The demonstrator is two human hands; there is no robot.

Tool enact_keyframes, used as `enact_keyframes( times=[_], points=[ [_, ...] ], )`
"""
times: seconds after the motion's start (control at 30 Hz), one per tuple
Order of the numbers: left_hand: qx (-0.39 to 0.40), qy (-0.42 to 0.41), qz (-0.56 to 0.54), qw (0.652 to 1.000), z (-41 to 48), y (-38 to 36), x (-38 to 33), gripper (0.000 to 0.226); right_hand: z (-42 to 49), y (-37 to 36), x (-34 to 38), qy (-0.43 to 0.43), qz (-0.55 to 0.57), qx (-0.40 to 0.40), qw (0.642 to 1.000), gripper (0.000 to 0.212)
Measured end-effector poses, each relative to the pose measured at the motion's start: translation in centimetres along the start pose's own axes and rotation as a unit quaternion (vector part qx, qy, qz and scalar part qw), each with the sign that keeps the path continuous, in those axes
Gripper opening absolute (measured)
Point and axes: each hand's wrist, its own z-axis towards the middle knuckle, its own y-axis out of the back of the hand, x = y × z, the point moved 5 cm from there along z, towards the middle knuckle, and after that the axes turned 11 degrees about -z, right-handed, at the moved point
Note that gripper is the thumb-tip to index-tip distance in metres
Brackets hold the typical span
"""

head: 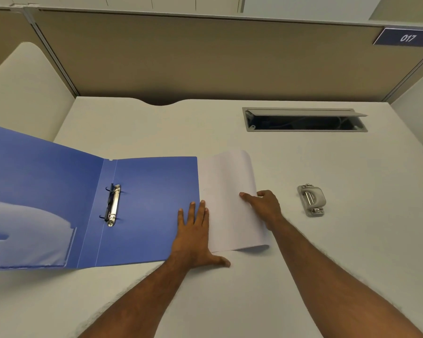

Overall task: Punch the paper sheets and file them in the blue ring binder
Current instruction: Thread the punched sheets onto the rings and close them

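Note:
The blue ring binder (144,206) lies open on the white desk, its metal ring mechanism (113,204) along the spine. Right beside it lie the white paper sheets (226,191), folded or curled over along their right edge. My left hand (194,236) rests flat with fingers spread across the binder's right edge and the paper's left edge. My right hand (265,207) presses on the curled right side of the sheets, with its fingers over the fold. A grey hole punch (311,200) stands on the desk to the right, apart from both hands.
An open cable hatch (305,119) is sunk into the desk at the back right. Beige partition walls (205,57) close off the back and sides. The binder's left cover hangs past the desk's left edge.

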Motion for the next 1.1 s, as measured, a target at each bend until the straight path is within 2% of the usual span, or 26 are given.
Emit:
enact_keyframes(
  times=[0.07, 0.27, 0.47, 0.63, 0.77, 0.87, 0.93, 1.0, 1.1],
  points=[
    [-0.007, 0.011, 0.0, 1.0, 0.1, -0.2, -0.3, 0.153, -0.3, 0.1, 0.0, 0.0, -0.019, -0.013, 1.0, 0.08],
    [-0.037, 0.015, -0.01, 0.999, 0.3, -0.2, -0.4, 0.134, -0.9, 0.1, -0.3, 0.002, 0.002, 0.011, 1.0, 0.085],
    [-0.032, 0.008, 0.017, 0.999, 0.4, -0.1, -0.6, 0.13, -1.1, 0.9, -0.9, 0.008, 0.006, 0.028, 1.0, 0.093],
    [-0.036, -0.009, 0.032, 0.999, 0.8, 0.0, -1.0, 0.123, -0.4, 0.6, -1.4, 0.022, -0.069, 0.016, 0.997, 0.096],
    [-0.059, -0.074, 0.04, 0.995, 0.6, -0.4, -1.9, 0.097, -0.5, 0.4, -1.4, 0.025, -0.092, -0.003, 0.995, 0.1],
    [-0.062, -0.135, 0.041, 0.988, 0.1, -1.2, -2.4, 0.07, -1.0, 0.5, -1.0, 0.019, -0.103, -0.005, 0.994, 0.089],
    [-0.09, -0.179, 0.039, 0.979, -0.2, -1.1, -2.7, 0.057, -1.2, 0.6, -0.9, 0.014, -0.113, -0.011, 0.993, 0.085],
    [-0.119, -0.225, 0.038, 0.966, -0.3, -1.0, -3.0, 0.05, -1.2, 0.4, -1.0, 0.008, -0.117, -0.015, 0.993, 0.086],
    [-0.15, -0.25, 0.011, 0.957, -0.5, -0.5, -3.3, 0.046, -1.3, 0.3, -1.0, 0.008, -0.096, -0.019, 0.995, 0.094]
  ],
)
